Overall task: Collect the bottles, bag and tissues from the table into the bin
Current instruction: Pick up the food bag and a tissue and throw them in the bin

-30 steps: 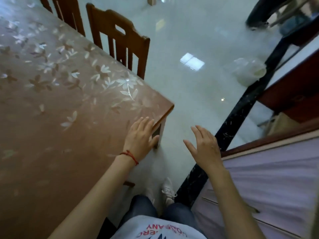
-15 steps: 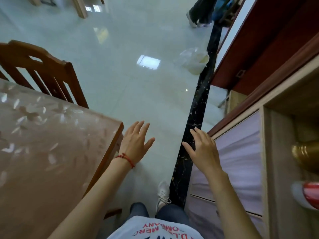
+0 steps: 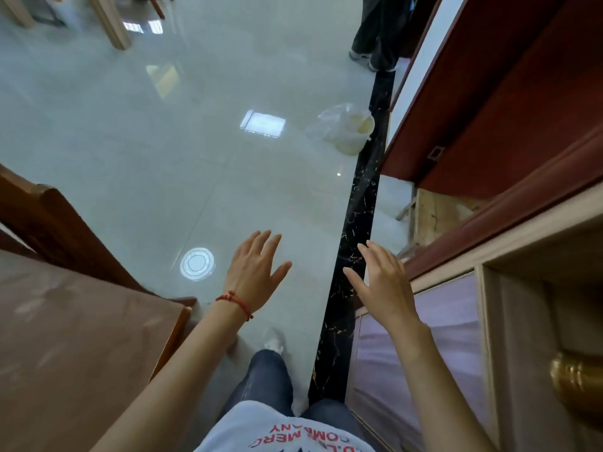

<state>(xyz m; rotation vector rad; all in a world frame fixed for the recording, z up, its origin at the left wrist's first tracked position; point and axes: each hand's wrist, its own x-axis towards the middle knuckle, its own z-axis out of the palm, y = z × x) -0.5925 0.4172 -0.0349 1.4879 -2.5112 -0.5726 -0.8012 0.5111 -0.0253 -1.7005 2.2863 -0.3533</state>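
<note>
A pale bin (image 3: pixel 352 138) lined with a clear plastic bag stands on the floor ahead, beside the black floor strip. My left hand (image 3: pixel 253 272), with a red string at the wrist, hovers open over the floor, past the corner of the brown table (image 3: pixel 81 337). My right hand (image 3: pixel 385 282) is also open, fingers apart, held in front of the cabinet on the right. Neither hand holds anything. No bottles, loose bag or tissues show on the visible part of the table.
A wooden chair (image 3: pixel 55 223) stands at the table's far side. A cabinet (image 3: pixel 456 321) with lilac doors and dark red furniture (image 3: pixel 505 109) line the right. Another person's legs (image 3: pixel 378 31) stand beyond the bin. Glossy tiled floor lies between.
The view has swung right and forward, off the table toward the floor and bin. My left hand has left the table corner; both hands stay open and empty.
</note>
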